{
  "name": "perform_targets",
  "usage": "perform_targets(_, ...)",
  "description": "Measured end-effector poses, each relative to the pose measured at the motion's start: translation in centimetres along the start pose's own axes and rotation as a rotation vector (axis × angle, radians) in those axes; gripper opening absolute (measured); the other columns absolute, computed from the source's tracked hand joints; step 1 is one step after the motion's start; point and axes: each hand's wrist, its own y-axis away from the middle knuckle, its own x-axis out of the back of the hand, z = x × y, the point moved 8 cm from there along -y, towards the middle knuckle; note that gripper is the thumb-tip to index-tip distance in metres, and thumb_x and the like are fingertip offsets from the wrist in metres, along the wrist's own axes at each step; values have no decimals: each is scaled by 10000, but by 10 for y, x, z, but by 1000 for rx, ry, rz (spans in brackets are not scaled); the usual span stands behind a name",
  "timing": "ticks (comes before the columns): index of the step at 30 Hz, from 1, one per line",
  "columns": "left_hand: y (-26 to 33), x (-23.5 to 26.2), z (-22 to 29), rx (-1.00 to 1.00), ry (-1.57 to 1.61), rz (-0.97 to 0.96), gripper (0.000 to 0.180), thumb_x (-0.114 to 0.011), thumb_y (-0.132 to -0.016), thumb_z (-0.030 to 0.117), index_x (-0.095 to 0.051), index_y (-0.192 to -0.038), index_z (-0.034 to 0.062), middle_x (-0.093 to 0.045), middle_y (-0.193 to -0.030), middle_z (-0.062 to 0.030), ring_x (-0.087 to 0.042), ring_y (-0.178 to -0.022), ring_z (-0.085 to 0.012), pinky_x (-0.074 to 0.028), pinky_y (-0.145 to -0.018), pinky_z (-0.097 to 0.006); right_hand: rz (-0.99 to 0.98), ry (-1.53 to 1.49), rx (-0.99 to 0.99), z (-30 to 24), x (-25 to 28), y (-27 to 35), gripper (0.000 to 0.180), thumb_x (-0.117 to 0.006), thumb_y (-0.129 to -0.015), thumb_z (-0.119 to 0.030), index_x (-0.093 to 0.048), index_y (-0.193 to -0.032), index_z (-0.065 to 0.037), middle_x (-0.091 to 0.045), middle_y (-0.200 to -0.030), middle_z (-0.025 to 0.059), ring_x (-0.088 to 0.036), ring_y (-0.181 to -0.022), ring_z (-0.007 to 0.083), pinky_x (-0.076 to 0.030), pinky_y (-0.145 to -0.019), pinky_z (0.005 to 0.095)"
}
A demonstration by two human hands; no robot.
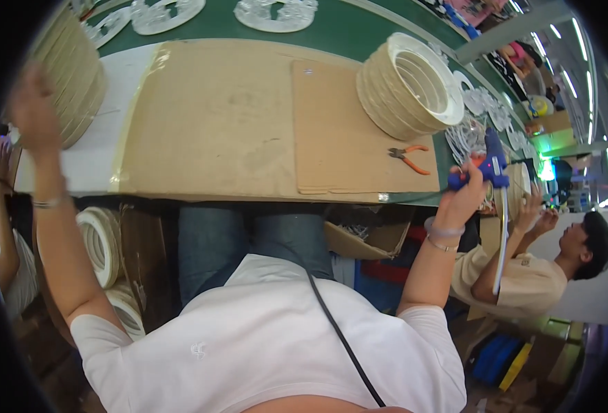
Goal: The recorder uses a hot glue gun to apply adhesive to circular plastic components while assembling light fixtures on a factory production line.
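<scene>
On the right, my right hand [465, 196] is wrapped round the handle of a blue hot glue gun [495, 165], raised beside the table edge. A long whitish rod [503, 241] trails down from the gun. Far left, my left hand [37, 110] is smeared by motion against a tall stack of cream rings [77, 86]; its fingers cannot be made out, nor whether it touches the stack. A second stack of cream rings [390, 93] stands at the right of the table. In front of it lie orange-handled cutting pliers [417, 167].
Brown cardboard [214, 117] covers the tabletop, with a smaller sheet [338, 138] on top. Clear-wrapped white discs [276, 14] lie on the green belt [214, 24] behind. A co-worker [545, 275] sits close on my right; another person's arm [4, 227] is at left. More rings [97, 244] sit below.
</scene>
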Motion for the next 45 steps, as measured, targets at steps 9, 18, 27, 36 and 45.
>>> perform_targets(9, 190, -313, 286, 721, 1175, -1097, 576, -371, -876, 445, -314, -1273, 32, -390, -1272, -127, -355, -1190, -215, -256, -992, -352, 71, 277, -207, 122, 26, -106, 260, -583, -683, 6, -459, -912, 2, -546, -785, 74, -561, -655, 187, -477, -530, 297)
perform_targets(18, 195, -365, 382, 1188, 1618, -1128, 617, -225, -899, 498, -330, -1272, 17, -365, -1307, -109, -299, -1228, -180, -211, -1018, -298, 53, 67, -390, 180, 25, -124, 208, -495, -797, -91, -557, -961, 20, -603, -915, 82, -588, -805, 176, -465, -674, 283)
perform_targets(27, 184, -318, 354, 1175, 1545, -971, 584, -262, -905, 467, -273, -1314, 50, -331, -1329, -90, -291, -1227, -187, -219, -1016, -314, -17, 60, -369, 136, -8, -85, 196, -477, -781, -46, -526, -950, 41, -591, -866, 102, -589, -760, 183, -476, -639, 278)
perform_targets(36, 195, -162, 206, 1390, 1462, -499, 380, -334, -915, 262, -406, -1214, 38, -473, -1201, -56, -452, -1096, -158, -351, -942, -305, -271, -41, -407, 83, -90, 63, 164, -527, -772, -102, -538, -903, -4, -534, -719, 8, -477, -573, 74, -378, -493, 208)
perform_targets(45, 230, -79, 128, 1408, 1305, -274, 440, -319, -921, 330, -362, -1252, 42, -448, -1232, -70, -431, -1125, -181, -326, -963, -320, -476, -15, -461, 103, -128, 161, 96, -496, -791, -106, -537, -849, -41, -500, -670, -19, -427, -562, 64, -355, -488, 223)
